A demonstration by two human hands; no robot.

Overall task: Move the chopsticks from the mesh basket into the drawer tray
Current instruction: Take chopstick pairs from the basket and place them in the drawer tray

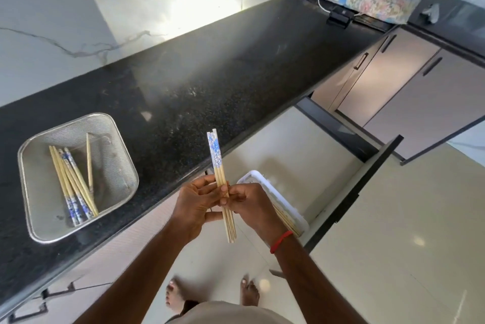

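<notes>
- Now left hand point(195, 205) and right hand point(253, 208) together, both pinching chopsticks bundle point(216, 158) mid-shaft; long axis near-to-far, patterned ends far.
- Drawer tray point(252, 173) just right of hands, lower; right hand nearer.
- Spare chopsticks point(74, 187) in mesh basket point(115, 166), left side of worktop point(196, 87).

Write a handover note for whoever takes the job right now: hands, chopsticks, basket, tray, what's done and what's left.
Hands: the left hand and the right hand both grip one bundle of chopsticks, held upright with the patterned ends up, just off the counter edge.
Things: the mesh basket sits on the counter with several loose chopsticks inside. The white tray lies in the open drawer.
Done: a few stored chopsticks are already in the tray, partly hidden by the right wrist.
Left: lay the bundle in the tray, then empty the basket.
</notes>
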